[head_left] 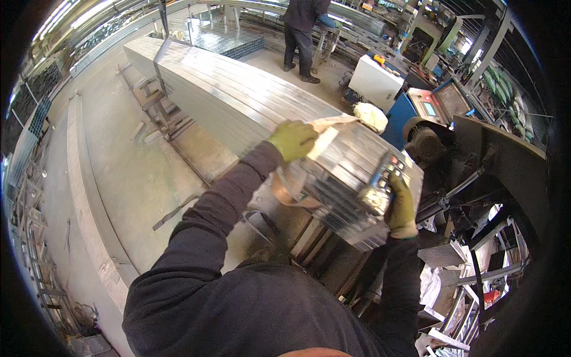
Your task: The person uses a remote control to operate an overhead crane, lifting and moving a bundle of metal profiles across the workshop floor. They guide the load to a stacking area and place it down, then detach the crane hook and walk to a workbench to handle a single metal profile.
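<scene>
Grey floor (128, 178): at the far left, with a long pale beam (89, 196) lying along it.
Metal stack (238, 89): long silvery lengths packed side by side, running from the upper left to a near end at centre right, between both hands.
Left hand (292, 141): gloved in yellow-green, on the top edge of the stack, fingers together and reaching right; I cannot tell whether it grips anything.
Tan strap (286, 191): a loose, blurred curve just below the left hand, beside the stack.
Co-worker (302, 30): standing in dark clothes beyond the stack, head out of view.
White bundle (370, 117): rounded, at the stack's far edge.
Button box (380, 181): dark and blue, blurred, over the stack's near end.
Right hand (402, 207): gloved alike, fingers bent against the box's right side; blur hides whether it holds it.
Motor (426, 141): rounded, brownish, right of the stack.
Metal scraps (443, 256): jumbled at lower right.
</scene>
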Available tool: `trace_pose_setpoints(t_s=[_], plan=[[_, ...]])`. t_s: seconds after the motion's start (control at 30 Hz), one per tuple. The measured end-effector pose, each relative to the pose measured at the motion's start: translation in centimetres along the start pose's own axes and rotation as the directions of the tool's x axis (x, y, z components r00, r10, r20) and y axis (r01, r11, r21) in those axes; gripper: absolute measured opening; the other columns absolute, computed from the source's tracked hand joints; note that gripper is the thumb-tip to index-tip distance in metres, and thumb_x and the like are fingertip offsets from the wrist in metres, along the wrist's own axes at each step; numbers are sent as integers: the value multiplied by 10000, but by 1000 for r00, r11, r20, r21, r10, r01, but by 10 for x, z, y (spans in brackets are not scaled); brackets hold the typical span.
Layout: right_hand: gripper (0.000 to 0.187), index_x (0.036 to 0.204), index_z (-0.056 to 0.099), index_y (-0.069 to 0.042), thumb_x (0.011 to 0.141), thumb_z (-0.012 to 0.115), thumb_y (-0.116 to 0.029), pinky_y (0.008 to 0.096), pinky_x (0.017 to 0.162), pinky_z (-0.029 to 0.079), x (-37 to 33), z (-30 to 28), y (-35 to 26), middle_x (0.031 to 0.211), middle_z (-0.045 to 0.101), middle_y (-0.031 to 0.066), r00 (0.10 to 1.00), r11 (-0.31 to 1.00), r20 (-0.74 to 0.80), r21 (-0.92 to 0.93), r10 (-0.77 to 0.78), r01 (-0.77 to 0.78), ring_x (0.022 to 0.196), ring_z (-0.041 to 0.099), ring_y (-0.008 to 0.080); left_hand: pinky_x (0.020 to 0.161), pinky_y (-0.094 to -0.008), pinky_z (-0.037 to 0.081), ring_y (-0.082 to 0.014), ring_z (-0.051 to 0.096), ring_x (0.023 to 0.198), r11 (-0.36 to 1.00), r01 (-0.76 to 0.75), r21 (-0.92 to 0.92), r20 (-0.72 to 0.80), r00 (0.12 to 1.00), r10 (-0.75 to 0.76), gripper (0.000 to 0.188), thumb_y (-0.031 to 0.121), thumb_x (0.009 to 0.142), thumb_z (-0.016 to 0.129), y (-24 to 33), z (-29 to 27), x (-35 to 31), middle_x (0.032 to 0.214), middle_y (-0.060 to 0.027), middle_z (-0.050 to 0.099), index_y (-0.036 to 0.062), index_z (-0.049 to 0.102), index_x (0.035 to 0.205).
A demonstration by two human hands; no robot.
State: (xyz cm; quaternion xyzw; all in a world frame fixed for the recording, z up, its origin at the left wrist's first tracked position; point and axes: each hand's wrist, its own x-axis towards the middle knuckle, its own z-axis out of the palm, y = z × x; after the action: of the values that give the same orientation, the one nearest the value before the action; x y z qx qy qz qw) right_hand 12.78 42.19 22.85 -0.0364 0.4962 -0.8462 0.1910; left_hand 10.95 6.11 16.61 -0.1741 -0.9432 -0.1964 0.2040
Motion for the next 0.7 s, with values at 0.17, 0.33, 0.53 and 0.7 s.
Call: trace_pose_setpoints(t_s=[0.17,0.33,0.53,0.7], plan=[[372,1342,520,9,1011,625,-123,468,788,664,65,58,43,1154,670,143,986,998,158,33,42,-48,971,715,291,996,-453,469,-338,629,1090,934,239,264,-25,970,-241,355,383,945,601,-24,-33,7,1134,-96,725,119,727,1145],[377,1368,504,28,1026,596,-100,447,858,630,113,134,73,1185,654,149,964,995,262,71,45,-66,979,697,278,1021,-493,437,-366,621,1126,921,248,-301,-13,964,-264,315,325,978,585,-22,-22,20,1158,-112,728,157,703,1217],[467,1425,427,-17,997,611,-42,419,854,625,138,168,64,1201,634,146,941,998,336,-63,36,-16,998,698,260,1160,-526,323,-271,560,1285,957,281,64,59,957,-285,341,369,975,572,-76,-46,0,1277,-61,677,160,695,1216],[829,1659,215,-110,977,685,-61,345,837,594,156,186,76,1372,585,142,965,966,257,-228,-60,120,1032,662,199,1091,-510,357,-283,576,1241,966,216,144,-42,976,-212,343,337,968,556,-123,-53,-8,1284,-66,670,146,680,1226]])
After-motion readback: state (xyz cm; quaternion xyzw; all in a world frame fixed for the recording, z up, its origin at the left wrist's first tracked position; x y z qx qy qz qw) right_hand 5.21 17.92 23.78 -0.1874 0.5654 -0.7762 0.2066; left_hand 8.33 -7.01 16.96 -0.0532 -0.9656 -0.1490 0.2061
